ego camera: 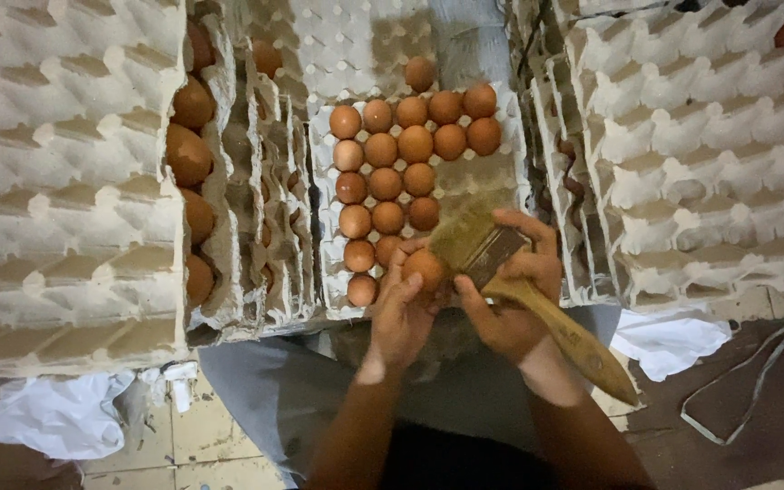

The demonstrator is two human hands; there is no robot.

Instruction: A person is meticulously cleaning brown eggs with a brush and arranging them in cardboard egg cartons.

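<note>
My left hand [401, 313] holds a brown egg [425, 268] just above the near edge of a grey pulp egg tray [499, 181]. My right hand [512, 290] grips a wide paintbrush [492, 259] with a yellow wooden handle. Its worn bristles point up-left and lie against the egg. The tray in front of me is partly filled with several brown eggs [401, 150] in rows, with bare cups on its right side.
Tall stacks of grey egg trays stand at the left [65, 181] and right [700, 154]. More eggs [191, 154] show between the left stacks. White crumpled plastic [61, 413] and a white cloth [669, 340] lie on the floor. A strap [746, 381] loops at lower right.
</note>
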